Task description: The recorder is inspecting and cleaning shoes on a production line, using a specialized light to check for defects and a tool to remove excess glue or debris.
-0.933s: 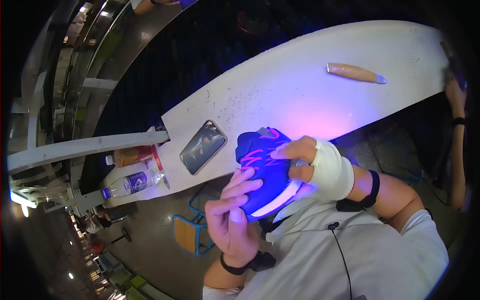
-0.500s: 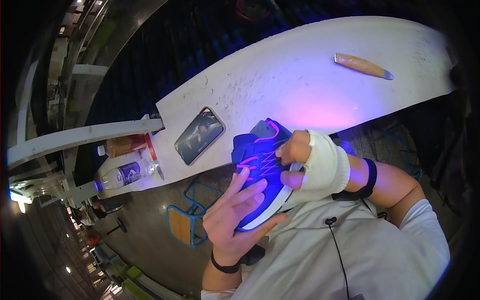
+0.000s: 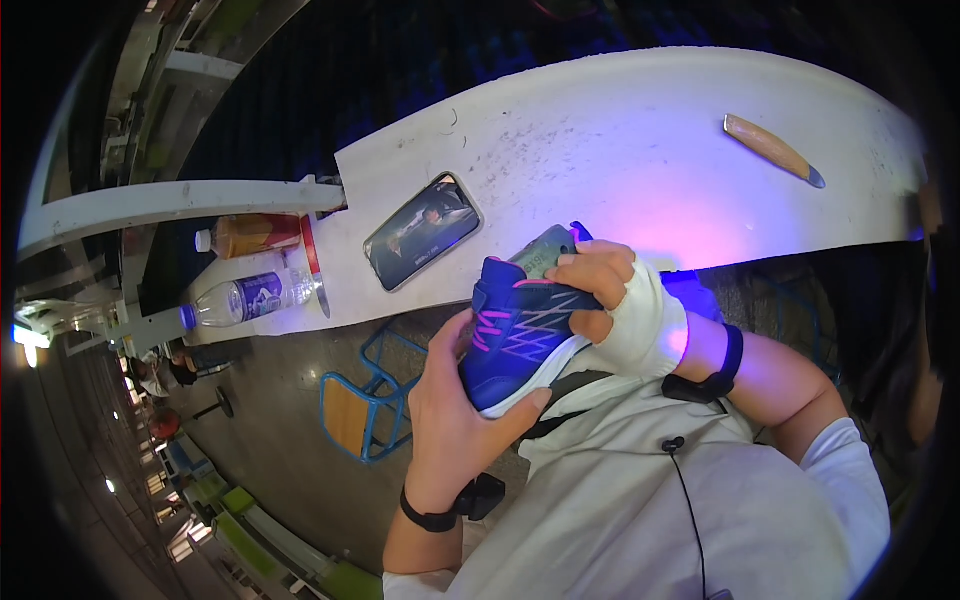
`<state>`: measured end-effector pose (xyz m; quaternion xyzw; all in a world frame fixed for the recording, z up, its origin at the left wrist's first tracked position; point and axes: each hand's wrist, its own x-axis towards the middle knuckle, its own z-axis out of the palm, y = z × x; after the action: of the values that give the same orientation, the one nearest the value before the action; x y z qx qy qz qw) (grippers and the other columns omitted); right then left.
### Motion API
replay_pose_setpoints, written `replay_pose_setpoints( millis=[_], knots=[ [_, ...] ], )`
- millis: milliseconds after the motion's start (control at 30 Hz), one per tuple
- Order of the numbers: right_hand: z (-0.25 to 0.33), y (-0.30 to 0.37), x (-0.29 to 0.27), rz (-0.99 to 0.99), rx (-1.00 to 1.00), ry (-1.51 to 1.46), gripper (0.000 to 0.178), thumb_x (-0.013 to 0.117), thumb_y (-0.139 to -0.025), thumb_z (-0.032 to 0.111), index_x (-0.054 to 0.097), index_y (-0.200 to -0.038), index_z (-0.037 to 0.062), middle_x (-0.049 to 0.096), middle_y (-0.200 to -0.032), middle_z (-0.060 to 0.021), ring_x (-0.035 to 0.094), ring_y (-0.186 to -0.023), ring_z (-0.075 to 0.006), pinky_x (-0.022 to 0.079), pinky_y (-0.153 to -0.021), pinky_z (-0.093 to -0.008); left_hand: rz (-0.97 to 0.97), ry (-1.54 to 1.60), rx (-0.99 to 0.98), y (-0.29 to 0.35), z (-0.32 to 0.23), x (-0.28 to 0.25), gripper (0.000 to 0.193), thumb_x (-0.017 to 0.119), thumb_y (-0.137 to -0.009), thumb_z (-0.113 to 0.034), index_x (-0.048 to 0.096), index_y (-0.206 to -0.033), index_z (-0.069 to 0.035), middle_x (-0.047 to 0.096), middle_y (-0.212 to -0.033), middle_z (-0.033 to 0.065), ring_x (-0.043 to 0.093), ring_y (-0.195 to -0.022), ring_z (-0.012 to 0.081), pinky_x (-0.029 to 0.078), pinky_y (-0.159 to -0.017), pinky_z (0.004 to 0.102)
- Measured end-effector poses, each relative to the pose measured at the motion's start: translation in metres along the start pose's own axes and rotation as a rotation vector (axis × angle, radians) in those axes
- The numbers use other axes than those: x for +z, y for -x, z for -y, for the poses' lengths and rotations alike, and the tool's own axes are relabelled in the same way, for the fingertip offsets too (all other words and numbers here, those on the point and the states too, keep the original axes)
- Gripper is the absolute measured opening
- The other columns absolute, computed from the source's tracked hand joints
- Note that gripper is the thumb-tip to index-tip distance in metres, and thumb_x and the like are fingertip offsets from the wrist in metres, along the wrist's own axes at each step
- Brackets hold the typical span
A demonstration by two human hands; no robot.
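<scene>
A blue sneaker (image 3: pixel 525 335) with pink laces and a white sole is held between my two hands, above the table's near edge. My left hand (image 3: pixel 455 385) wraps round its toe end, thumb along the white sole and the fingers partly hidden behind the shoe. My right hand (image 3: pixel 605 290), in a white fingerless knit glove, is closed on the heel end, fingers by the collar opening. A grey-green insert (image 3: pixel 545 255) with dark printing shows in that opening.
On the white table (image 3: pixel 600 120) lie a smartphone (image 3: pixel 422 232), a wooden-handled knife (image 3: pixel 770 150) at the far right, and a red-handled blade (image 3: pixel 315 265). Two drink bottles, one amber (image 3: pixel 258 238) and one purple-labelled (image 3: pixel 250 299), lie at the left. A blue-framed stool (image 3: pixel 365 410) stands below.
The sneaker has been turned, so its side and the insert show more. My left hand has shifted from the laces to round the toe. My right hand has moved up to the collar.
</scene>
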<state>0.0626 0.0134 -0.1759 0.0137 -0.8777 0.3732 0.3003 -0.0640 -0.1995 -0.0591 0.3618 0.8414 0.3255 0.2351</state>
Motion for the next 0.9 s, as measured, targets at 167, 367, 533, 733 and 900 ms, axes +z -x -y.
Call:
replay_pose_setpoints(
  millis=[167,367,533,733,900],
  knots=[
    [-0.004,0.001,0.008,-0.090,-0.228,0.121,0.036,0.079,-0.072,0.017,0.057,-0.099,0.0079,0.067,-0.130,-0.0143,0.064,-0.118,-0.0349,0.057,-0.102,-0.0540,0.098,-0.202,-0.146,-0.012,-0.011,0.008,0.096,0.094,-0.073,-0.045,0.054,-0.149,-0.003,0.078,-0.107,0.0175,0.079,-0.095,0.0350,0.062,-0.082,0.0425],
    [-0.005,0.014,0.022,-0.134,-0.190,0.095,0.037,0.080,-0.070,0.013,0.057,-0.097,0.0100,0.068,-0.132,-0.0142,0.065,-0.119,-0.0346,0.056,-0.103,-0.0533,-0.010,-0.255,-0.208,-0.016,-0.023,0.015,0.091,0.093,-0.073,-0.047,0.058,-0.146,-0.005,0.078,-0.106,0.0163,0.078,-0.095,0.0355,0.062,-0.079,0.0443],
    [0.002,0.011,-0.018,-0.070,0.101,-0.073,0.036,0.090,-0.068,0.013,0.064,-0.092,0.0094,0.071,-0.128,-0.0181,0.069,-0.113,-0.0402,0.056,-0.100,-0.0515,0.264,0.074,-0.198,-0.022,-0.051,-0.031,0.098,0.100,-0.067,-0.022,0.057,-0.152,0.000,0.073,-0.136,0.0206,0.073,-0.125,0.0272,0.055,-0.107,0.0378],
    [0.035,-0.012,-0.129,-0.130,0.082,-0.287,0.082,0.101,-0.063,0.045,0.067,-0.128,0.0069,0.073,-0.128,-0.0215,0.069,-0.125,-0.0421,0.052,-0.112,-0.0546,-0.025,0.156,0.642,-0.034,-0.060,0.064,0.065,0.077,-0.091,-0.002,0.056,-0.152,-0.001,0.058,-0.155,0.0241,0.057,-0.144,0.0416,0.050,-0.116,0.0475],
    [0.046,-0.019,-0.140,-0.018,0.069,-0.276,0.077,0.101,-0.059,0.037,0.069,-0.118,0.0013,0.077,-0.119,-0.0203,0.075,-0.115,-0.0408,0.055,-0.108,-0.0527,-0.211,0.320,0.551,-0.024,-0.020,0.134,0.070,0.082,-0.082,0.003,0.055,-0.146,-0.001,0.055,-0.147,0.0269,0.055,-0.137,0.0466,0.051,-0.111,0.0493]
  ],
)
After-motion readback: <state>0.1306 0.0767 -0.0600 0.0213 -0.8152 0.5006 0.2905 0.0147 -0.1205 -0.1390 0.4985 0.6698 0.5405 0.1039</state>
